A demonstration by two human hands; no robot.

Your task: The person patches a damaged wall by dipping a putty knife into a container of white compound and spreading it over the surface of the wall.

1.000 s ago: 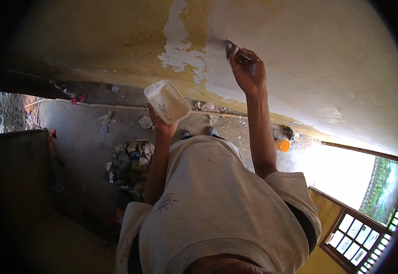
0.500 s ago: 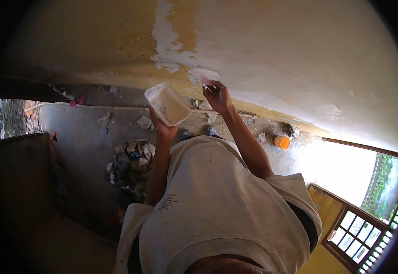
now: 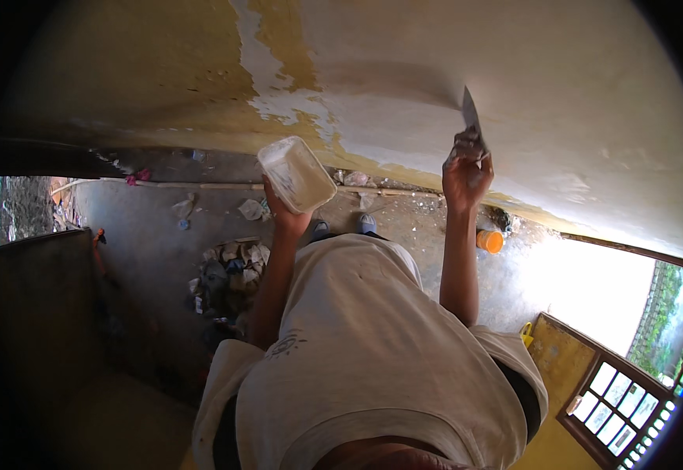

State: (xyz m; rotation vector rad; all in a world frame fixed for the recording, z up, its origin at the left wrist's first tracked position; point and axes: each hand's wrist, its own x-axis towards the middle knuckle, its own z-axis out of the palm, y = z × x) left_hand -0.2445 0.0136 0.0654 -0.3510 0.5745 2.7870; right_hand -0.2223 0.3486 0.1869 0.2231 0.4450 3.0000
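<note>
My left hand (image 3: 285, 211) grips a white rectangular plastic tub (image 3: 302, 180), its open top up and pale paste smeared inside. My right hand (image 3: 467, 174), with whitish smears on its fingers, is closed on a putty knife (image 3: 471, 106) whose metal blade points up at the wall (image 3: 561, 94), right of the tub. Whether the blade touches the surface I cannot tell. The wall is smooth pale grey on the right and stained yellow on the left, with an irregular flaked patch (image 3: 277, 106) between.
Below lie a long pale pole (image 3: 200, 185), a heap of rubbish (image 3: 224, 286), scattered scraps and an orange bucket (image 3: 489, 241). My feet (image 3: 368, 223) stand near the wall's base. At the right are a bright doorway (image 3: 584, 290) and a framed window (image 3: 609, 406); another opening (image 3: 24, 210) is at far left.
My right hand swept down and left toward the flaked patch half a second ago, and has since moved right with the blade turned upward. The tub has shifted slightly right.
</note>
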